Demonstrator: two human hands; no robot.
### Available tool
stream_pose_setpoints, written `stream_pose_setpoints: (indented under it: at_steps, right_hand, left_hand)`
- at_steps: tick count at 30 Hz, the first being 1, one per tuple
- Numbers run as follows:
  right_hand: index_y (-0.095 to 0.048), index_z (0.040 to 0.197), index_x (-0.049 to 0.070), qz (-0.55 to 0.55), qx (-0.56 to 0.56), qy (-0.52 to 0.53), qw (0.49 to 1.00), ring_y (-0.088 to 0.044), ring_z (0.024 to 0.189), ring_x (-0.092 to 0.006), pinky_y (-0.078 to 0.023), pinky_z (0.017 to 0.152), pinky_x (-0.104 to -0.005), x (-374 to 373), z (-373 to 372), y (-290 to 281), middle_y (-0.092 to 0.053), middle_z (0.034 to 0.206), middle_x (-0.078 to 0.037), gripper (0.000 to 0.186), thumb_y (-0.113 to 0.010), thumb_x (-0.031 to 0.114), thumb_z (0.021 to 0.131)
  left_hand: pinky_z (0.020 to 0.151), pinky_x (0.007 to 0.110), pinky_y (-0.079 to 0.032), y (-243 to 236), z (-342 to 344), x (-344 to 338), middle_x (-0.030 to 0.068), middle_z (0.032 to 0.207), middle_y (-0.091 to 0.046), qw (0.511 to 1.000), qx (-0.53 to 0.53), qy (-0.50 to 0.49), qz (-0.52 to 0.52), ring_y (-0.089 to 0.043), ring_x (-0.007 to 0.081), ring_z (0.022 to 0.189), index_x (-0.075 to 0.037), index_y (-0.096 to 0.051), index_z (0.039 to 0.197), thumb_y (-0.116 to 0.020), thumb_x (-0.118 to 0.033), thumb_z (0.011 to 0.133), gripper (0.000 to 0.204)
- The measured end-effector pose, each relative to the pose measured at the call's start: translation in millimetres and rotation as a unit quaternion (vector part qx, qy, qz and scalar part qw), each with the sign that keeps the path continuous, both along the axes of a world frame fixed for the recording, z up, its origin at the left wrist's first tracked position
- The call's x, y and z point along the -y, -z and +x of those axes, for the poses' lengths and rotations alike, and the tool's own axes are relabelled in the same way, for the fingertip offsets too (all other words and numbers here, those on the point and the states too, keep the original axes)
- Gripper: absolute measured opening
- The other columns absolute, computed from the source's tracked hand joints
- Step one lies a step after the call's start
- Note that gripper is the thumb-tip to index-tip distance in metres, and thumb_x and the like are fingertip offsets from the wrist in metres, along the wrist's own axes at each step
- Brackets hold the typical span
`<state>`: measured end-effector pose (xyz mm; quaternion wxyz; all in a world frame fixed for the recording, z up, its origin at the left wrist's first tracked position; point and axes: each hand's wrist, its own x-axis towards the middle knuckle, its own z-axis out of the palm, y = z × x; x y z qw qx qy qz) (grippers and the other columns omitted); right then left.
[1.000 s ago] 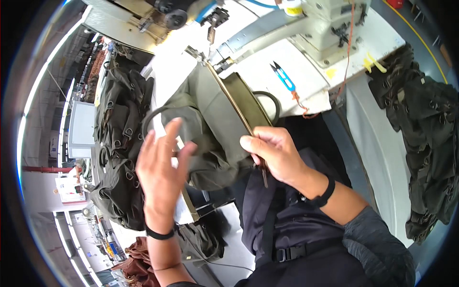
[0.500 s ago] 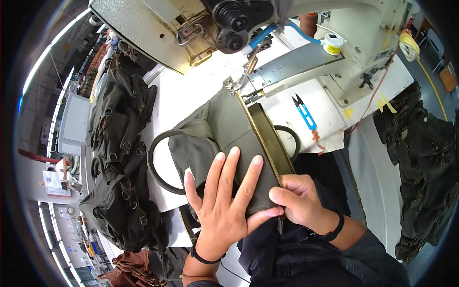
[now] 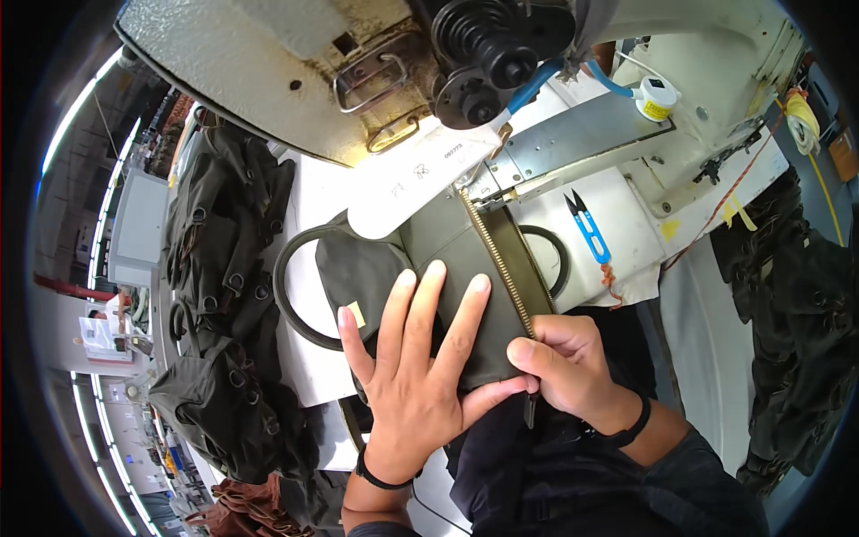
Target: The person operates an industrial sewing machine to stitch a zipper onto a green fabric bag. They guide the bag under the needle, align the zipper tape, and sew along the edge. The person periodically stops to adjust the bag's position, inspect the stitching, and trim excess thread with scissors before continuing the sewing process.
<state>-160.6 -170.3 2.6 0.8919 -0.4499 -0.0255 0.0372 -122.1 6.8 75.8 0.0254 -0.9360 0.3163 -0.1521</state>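
A dark olive fabric bag [image 3: 438,255] with round handles lies under the head of a sewing machine [image 3: 268,76]. Along its opening runs a brass-toothed zipper [image 3: 497,255], whose far end reaches the needle area. My left hand [image 3: 416,376] lies flat on the bag with its fingers spread. At the near end of the zipper, my right hand [image 3: 568,367] pinches the zipper edge between thumb and curled fingers. The left thumb tip almost meets the right hand there. A white lamp-like bar [image 3: 420,183] on the machine hides part of the bag and the needle.
Blue-handled thread snips [image 3: 589,234] lie on the white table to the right of the bag. More dark olive bags [image 3: 219,295] are heaped on the left, and others [image 3: 792,322] hang at the right. Reddish-brown pieces [image 3: 255,506] sit at the lower left.
The machine head appears larger and further right, and the white bar now covers the far part of the bag. Both hands keep the same hold on the bag and zipper.
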Motion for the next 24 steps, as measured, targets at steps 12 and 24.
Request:
stream_pose_setpoints:
  at_steps: [12,24]
  right_hand:
    - [-0.057,0.074,0.003,-0.078,0.029,0.025,0.996,-0.042,0.059,0.0004,-0.031,0.051,-0.0224,-9,11,5,-0.053,0.065,0.005,0.035,-0.068,0.014,0.106]
    - [-0.049,0.07,0.006,-0.022,0.016,0.057,0.998,-0.04,0.058,-0.0005,-0.03,0.051,-0.0231,-14,24,3,-0.05,0.064,0.005,0.04,-0.065,0.01,0.106]
  left_hand:
    - [0.121,0.051,-0.027,0,24,-11,0.0195,0.16,-0.049,0.995,-0.088,0.028,-0.038,-0.052,0.0349,0.141,-0.003,-0.047,0.158,-0.059,-0.086,0.081,0.114]
    - [0.117,0.05,-0.033,1,49,-4,0.0205,0.158,-0.051,0.992,-0.075,0.077,-0.064,-0.054,0.0379,0.135,-0.003,-0.048,0.157,-0.062,-0.088,0.076,0.117]
